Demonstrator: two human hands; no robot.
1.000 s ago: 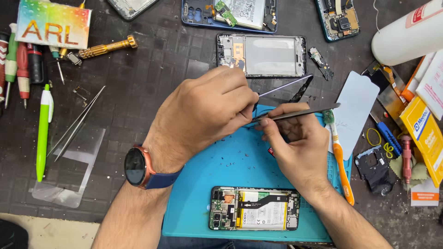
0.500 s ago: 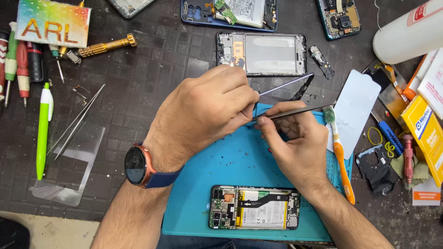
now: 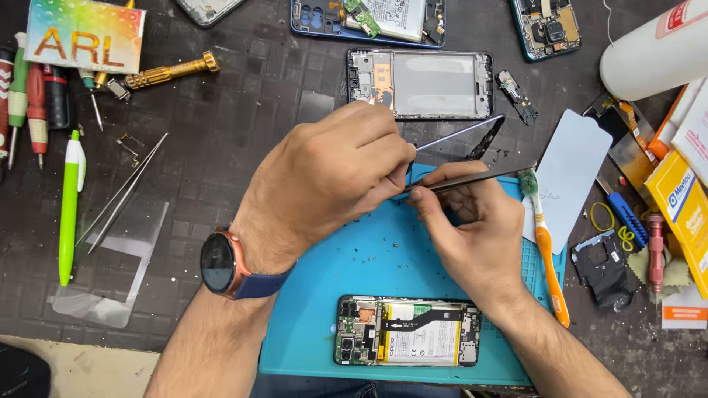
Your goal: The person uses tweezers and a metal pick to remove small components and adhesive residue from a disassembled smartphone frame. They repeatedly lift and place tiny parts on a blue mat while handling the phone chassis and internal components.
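Note:
My left hand [image 3: 332,173], with a round watch on the wrist, pinches a small part over the blue work mat [image 3: 324,324]; the part itself is hidden by the fingers. My right hand [image 3: 468,225] grips dark metal tweezers [image 3: 479,179] whose tips meet the left fingertips. An opened phone [image 3: 408,341] with its battery and circuit board exposed lies on the mat below both hands. A thin dark phone frame piece [image 3: 472,136] sticks out behind the left hand.
An orange toothbrush [image 3: 547,250] lies at the mat's right edge. Several opened phones [image 3: 420,82] sit at the back. Screwdrivers [image 3: 29,103], a green pen [image 3: 68,203] and spare tweezers [image 3: 122,193] lie left. A white bottle [image 3: 653,55] and yellow boxes [image 3: 682,210] stand right.
Both hands have stayed almost still over the mat; only the fingertips and tweezers have shifted slightly.

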